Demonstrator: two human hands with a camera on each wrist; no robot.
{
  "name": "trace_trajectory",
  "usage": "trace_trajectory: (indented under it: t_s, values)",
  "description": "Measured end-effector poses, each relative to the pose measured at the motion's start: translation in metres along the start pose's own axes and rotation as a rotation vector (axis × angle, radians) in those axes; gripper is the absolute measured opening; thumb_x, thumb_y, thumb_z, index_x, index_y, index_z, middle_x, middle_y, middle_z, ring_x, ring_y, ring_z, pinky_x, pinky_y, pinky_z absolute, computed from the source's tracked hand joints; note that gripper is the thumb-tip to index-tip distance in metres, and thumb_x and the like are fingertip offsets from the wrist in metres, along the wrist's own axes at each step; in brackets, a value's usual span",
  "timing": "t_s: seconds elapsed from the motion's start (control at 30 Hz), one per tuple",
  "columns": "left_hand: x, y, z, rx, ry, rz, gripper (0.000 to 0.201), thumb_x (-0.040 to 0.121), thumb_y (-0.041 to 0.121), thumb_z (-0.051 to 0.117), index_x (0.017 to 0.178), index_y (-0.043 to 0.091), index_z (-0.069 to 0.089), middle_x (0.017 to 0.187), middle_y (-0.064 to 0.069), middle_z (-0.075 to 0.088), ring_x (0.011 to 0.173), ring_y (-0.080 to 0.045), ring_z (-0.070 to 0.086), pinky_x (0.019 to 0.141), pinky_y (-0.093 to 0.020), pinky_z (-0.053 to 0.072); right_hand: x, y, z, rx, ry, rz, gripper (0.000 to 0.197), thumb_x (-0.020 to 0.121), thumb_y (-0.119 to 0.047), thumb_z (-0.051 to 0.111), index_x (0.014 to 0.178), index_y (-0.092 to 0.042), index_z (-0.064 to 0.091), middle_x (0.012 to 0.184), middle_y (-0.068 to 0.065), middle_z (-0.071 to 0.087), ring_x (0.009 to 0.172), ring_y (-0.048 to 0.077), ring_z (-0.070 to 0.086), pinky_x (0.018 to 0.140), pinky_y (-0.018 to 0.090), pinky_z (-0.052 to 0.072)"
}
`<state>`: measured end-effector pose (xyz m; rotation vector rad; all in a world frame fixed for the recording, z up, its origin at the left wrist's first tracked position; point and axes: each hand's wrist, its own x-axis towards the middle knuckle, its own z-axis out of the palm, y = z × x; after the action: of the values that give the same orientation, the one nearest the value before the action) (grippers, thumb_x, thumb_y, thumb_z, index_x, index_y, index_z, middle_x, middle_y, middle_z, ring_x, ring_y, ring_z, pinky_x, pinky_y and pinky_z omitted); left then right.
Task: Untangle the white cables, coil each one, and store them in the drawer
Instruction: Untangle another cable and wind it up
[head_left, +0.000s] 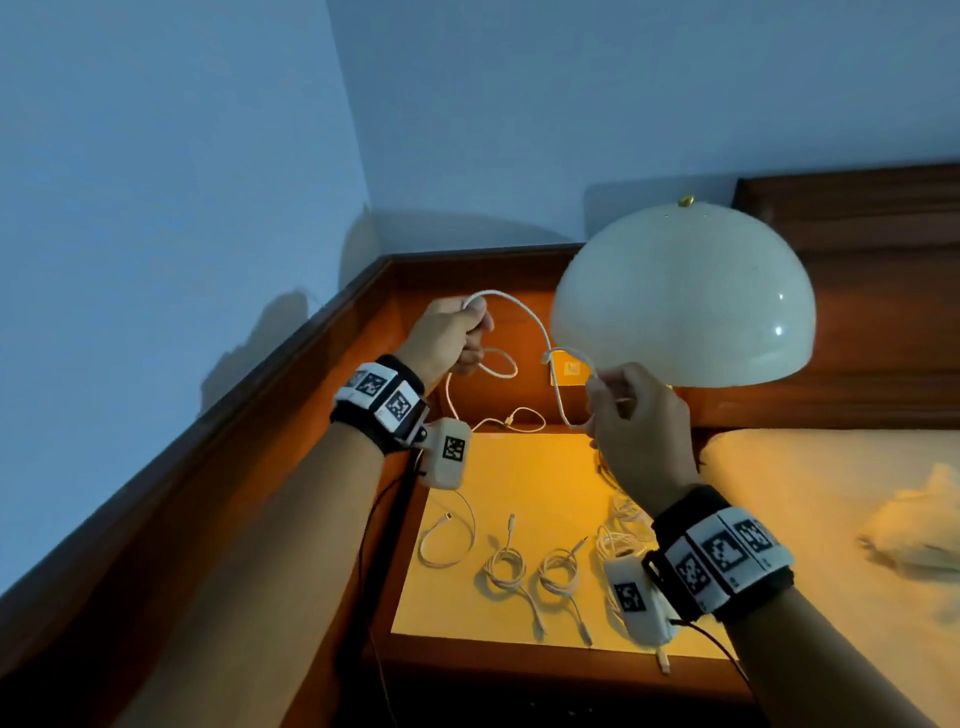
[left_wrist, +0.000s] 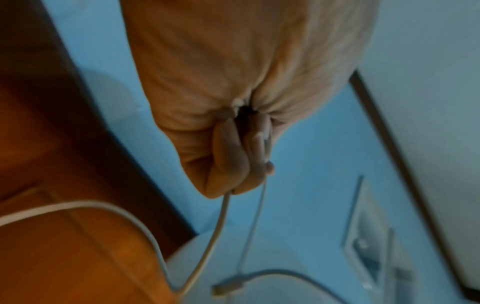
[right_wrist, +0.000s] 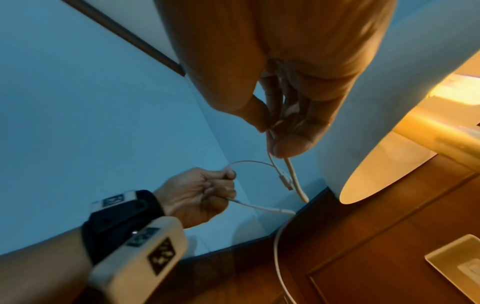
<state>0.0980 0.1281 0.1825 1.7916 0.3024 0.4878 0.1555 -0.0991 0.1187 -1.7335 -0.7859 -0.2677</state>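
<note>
A white cable (head_left: 535, 319) arcs in the air between my two raised hands, above the nightstand. My left hand (head_left: 457, 335) grips it in a fist, with loops hanging below toward the tabletop. My right hand (head_left: 621, 400) pinches the cable near its plug end (right_wrist: 284, 180) between thumb and fingers. In the left wrist view my fist (left_wrist: 233, 164) closes round two strands of it. Two coiled white cables (head_left: 506, 569) (head_left: 561, 574) and a looser one (head_left: 447, 538) lie on the lit nightstand top (head_left: 540, 478). A tangle of white cables (head_left: 626, 525) lies under my right wrist.
A white dome lamp (head_left: 685, 291) stands lit at the back right of the nightstand, close to my right hand. A bed with a pillow (head_left: 831, 499) lies to the right. Blue walls meet in the corner behind. No drawer shows in these views.
</note>
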Motion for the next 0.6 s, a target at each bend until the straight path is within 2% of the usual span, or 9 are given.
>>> trace_trajectory:
  t_s: [0.07, 0.17, 0.27, 0.37, 0.47, 0.53, 0.6]
  values:
    - [-0.034, 0.030, 0.006, -0.034, -0.077, 0.039, 0.033, 0.110, 0.025, 0.036, 0.086, 0.008, 0.051, 0.056, 0.002, 0.028, 0.048, -0.015, 0.028, 0.046, -0.026, 0.021, -0.009, -0.007, -0.010, 0.006, 0.064, -0.047, 0.013, 0.100, -0.023, 0.056, 0.094, -0.015, 0.064, 0.074, -0.006, 0.065, 0.067, 0.011, 0.063, 0.058, 0.031, 0.052]
    - [-0.094, 0.060, 0.016, -0.117, -0.108, 0.065, 0.030, 0.110, 0.022, 0.035, 0.089, 0.008, 0.051, 0.058, 0.000, 0.025, 0.049, -0.014, 0.024, 0.046, -0.027, 0.017, -0.027, -0.023, -0.029, 0.079, 0.195, -0.076, 0.013, 0.101, -0.021, 0.055, 0.094, -0.014, 0.063, 0.075, -0.006, 0.062, 0.067, 0.011, 0.058, 0.056, 0.025, 0.046]
    - [-0.155, 0.069, 0.027, -0.253, -0.131, 0.030, 0.024, 0.109, 0.021, 0.036, 0.093, 0.009, 0.049, 0.060, -0.001, 0.021, 0.049, -0.014, 0.022, 0.045, -0.026, 0.014, -0.051, -0.041, -0.051, 0.190, 0.265, -0.083, 0.013, 0.102, -0.019, 0.052, 0.095, -0.011, 0.061, 0.074, 0.004, 0.062, 0.068, 0.020, 0.058, 0.058, 0.028, 0.045]
    - [-0.198, 0.046, 0.046, -0.343, -0.133, -0.078, 0.021, 0.108, 0.023, 0.039, 0.095, 0.010, 0.050, 0.060, 0.000, 0.018, 0.048, -0.011, 0.020, 0.044, -0.021, 0.013, -0.079, -0.047, -0.067, 0.243, 0.245, -0.073, 0.013, 0.103, -0.016, 0.051, 0.096, -0.009, 0.060, 0.069, 0.008, 0.059, 0.059, 0.024, 0.057, 0.052, 0.032, 0.046]
    - [-0.230, 0.000, 0.079, -0.397, -0.186, -0.276, 0.022, 0.107, 0.020, 0.041, 0.089, 0.011, 0.049, 0.059, -0.001, 0.018, 0.049, -0.010, 0.022, 0.043, -0.017, 0.019, -0.109, -0.037, -0.072, 0.215, 0.164, -0.031, 0.012, 0.102, -0.018, 0.054, 0.094, -0.014, 0.063, 0.071, 0.000, 0.058, 0.059, 0.019, 0.052, 0.051, 0.034, 0.042]
    - [-0.248, -0.039, 0.106, -0.326, -0.229, -0.432, 0.024, 0.108, 0.022, 0.039, 0.089, 0.012, 0.049, 0.059, -0.002, 0.025, 0.049, -0.013, 0.030, 0.042, -0.018, 0.027, -0.129, -0.026, -0.070, 0.166, 0.111, -0.013, 0.011, 0.100, -0.017, 0.057, 0.092, -0.014, 0.065, 0.076, -0.003, 0.062, 0.065, 0.013, 0.053, 0.055, 0.029, 0.042]
    - [-0.262, -0.073, 0.126, -0.214, -0.267, -0.558, 0.027, 0.109, 0.025, 0.038, 0.091, 0.009, 0.052, 0.062, -0.004, 0.037, 0.052, -0.018, 0.044, 0.044, -0.023, 0.037, -0.149, -0.013, -0.066, 0.118, 0.054, 0.028, 0.011, 0.098, -0.016, 0.060, 0.090, -0.012, 0.067, 0.078, -0.004, 0.064, 0.067, 0.013, 0.053, 0.058, 0.031, 0.042]
